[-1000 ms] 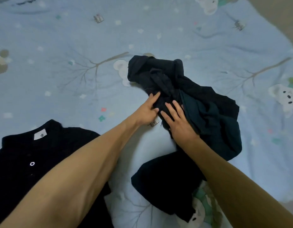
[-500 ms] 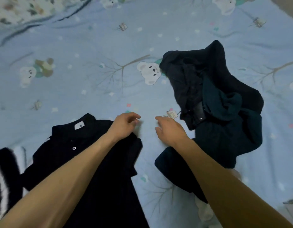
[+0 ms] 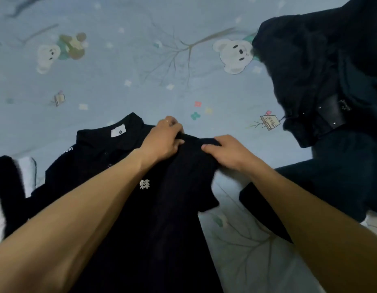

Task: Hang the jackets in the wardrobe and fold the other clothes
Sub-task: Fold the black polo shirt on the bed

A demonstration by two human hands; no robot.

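Head | both hands' fingers (image 3: 174, 142) pinch polo shirt (image 3: 153, 208) shoulder

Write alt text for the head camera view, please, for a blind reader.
Both hands, left hand and right hand, grip the shoulder of a black polo shirt lying on a blue bear-print bedsheet. A dark clothes pile lies at right.
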